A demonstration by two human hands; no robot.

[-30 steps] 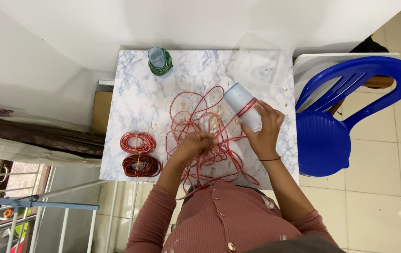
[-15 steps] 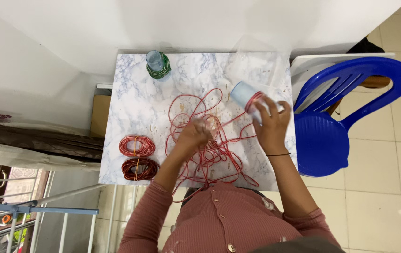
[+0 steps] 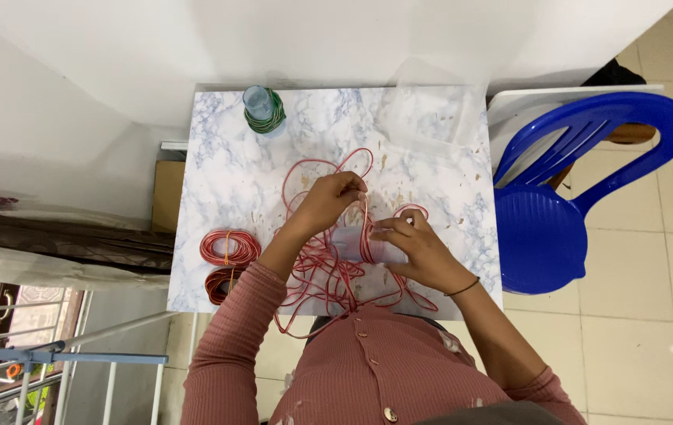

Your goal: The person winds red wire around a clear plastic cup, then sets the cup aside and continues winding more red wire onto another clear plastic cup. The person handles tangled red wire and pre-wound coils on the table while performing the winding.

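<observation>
A loose tangle of red wire (image 3: 328, 271) lies spread over the marble-patterned table (image 3: 226, 173). My left hand (image 3: 330, 198) is above the tangle's middle, fingers pinched on a strand of the red wire. My right hand (image 3: 419, 253) is low over the table and holds a pale translucent bottle (image 3: 350, 242) lying on its side. Red wire loops around the bottle near my fingers. Part of the bottle is hidden under my hand and the wire.
A second bottle ringed by a green wire coil (image 3: 262, 112) stands at the table's far left. A tied red coil (image 3: 229, 246) and a dark red coil (image 3: 221, 283) lie at the near left. A clear plastic bag (image 3: 431, 118) lies far right. A blue plastic chair (image 3: 556, 220) stands right; a metal rack (image 3: 61, 358) is lower left.
My right hand brought the bottle down from the far right of the table to the middle, near my body. My left hand rose toward the far side, pulling a wire strand.
</observation>
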